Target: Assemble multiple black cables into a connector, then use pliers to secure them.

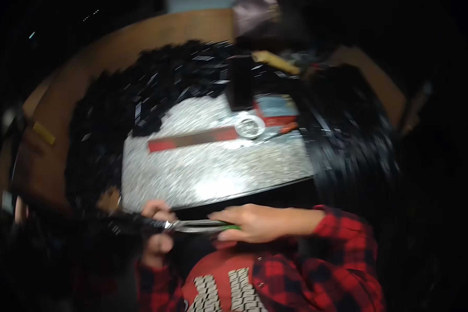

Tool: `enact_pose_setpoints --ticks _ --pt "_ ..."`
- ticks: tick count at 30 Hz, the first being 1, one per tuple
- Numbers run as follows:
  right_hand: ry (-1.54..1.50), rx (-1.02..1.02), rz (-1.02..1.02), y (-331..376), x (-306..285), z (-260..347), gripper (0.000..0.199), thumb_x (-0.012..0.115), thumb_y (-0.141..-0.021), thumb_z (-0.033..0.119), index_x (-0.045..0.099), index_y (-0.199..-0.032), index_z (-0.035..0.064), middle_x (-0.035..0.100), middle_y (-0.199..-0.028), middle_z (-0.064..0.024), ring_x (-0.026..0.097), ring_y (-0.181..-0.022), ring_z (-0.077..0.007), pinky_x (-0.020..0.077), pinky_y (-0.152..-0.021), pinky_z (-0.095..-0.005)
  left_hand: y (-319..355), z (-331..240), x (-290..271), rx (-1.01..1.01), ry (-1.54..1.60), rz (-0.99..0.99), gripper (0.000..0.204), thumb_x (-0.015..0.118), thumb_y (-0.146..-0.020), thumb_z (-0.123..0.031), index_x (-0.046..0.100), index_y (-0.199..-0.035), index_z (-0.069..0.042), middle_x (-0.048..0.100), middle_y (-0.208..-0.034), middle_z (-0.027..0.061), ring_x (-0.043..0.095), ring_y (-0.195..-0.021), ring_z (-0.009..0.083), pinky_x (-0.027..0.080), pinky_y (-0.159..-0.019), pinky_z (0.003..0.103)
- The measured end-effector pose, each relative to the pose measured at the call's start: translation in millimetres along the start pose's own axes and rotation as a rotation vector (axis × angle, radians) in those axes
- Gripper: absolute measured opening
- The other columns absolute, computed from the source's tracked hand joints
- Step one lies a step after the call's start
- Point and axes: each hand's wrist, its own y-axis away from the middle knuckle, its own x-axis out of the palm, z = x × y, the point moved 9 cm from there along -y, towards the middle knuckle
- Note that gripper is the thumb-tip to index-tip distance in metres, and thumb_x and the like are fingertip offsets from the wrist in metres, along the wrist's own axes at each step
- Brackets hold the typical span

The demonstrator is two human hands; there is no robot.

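Observation:
My right hand grips the green handles of a pair of metal shears, whose blades point left across my lap. My left hand is closed on a dark strip of black material right at the blade tips. Both hands are below the near edge of a speckled grey slab. My sleeves are red and black plaid.
On the slab lie a long metal ruler with red ends, a roll of tape, a red-handled tool and a dark upright block. Heaps of black cut pieces ring the slab on a wooden table.

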Motion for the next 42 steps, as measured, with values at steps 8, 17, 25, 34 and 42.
enact_pose_setpoints --ticks 8,17,25,34,42 --pt "0.259 0.079 0.024 -3.6 -28.4 16.1 0.044 0.062 -0.084 0.013 0.046 -0.121 -0.0027 0.06 -0.098 -0.0218 0.061 -0.091 -0.0365 0.0487 -0.078 -0.0417 -5.8 -5.2 19.1 -0.064 -0.027 0.039 0.088 0.078 -0.043 -0.058 0.038 -0.1 -0.005 0.045 -0.064 -0.0076 0.039 -0.058 0.0005 0.03 -0.054 0.017" --pt "0.211 0.076 -0.005 -6.4 -3.4 -8.5 0.036 0.065 -0.077 0.009 0.048 -0.108 0.0022 0.061 -0.088 -0.0196 0.06 -0.078 -0.0401 0.0497 -0.067 -0.0456 5.5 8.3 12.7 -0.299 0.204 -0.144 0.063 0.089 -0.046 -0.046 0.05 -0.074 -0.005 0.045 -0.094 0.0 0.045 -0.073 0.008 0.039 -0.066 0.025" --pt "0.566 0.015 -0.199 2.8 -39.4 19.5 0.034 0.068 -0.078 0.012 0.054 -0.107 0.0034 0.056 -0.077 -0.0131 0.059 -0.066 -0.033 0.0472 -0.056 -0.0402 -6.4 0.7 20.8 -0.219 0.268 0.049 0.082 0.087 -0.044 -0.043 0.033 -0.096 -0.011 0.037 -0.06 -0.0088 0.034 -0.054 0.0007 0.026 -0.05 0.017" --pt "0.863 -0.052 -0.234 10.9 -54.4 47.7 0.038 0.068 -0.077 0.022 0.057 -0.109 0.0025 0.048 -0.069 -0.0074 0.054 -0.057 -0.0227 0.0423 -0.048 -0.0358 -5.6 7.6 41.6 -0.325 0.24 0.224 0.078 0.094 -0.044 -0.029 0.03 -0.087 -0.015 0.032 -0.065 -0.0088 0.028 -0.057 0.0014 0.023 -0.049 0.02" --pt "0.913 -0.036 -0.162 8.2 -48.8 41.7 0.035 0.064 -0.079 0.016 0.055 -0.109 0.0016 0.049 -0.07 -0.009 0.055 -0.058 -0.0233 0.0438 -0.049 -0.0362 -6.6 8.8 42.1 -0.314 0.173 0.194 0.069 0.094 -0.049 -0.022 0.036 -0.085 -0.013 0.035 -0.068 -0.0082 0.033 -0.06 0.0019 0.029 -0.051 0.019"
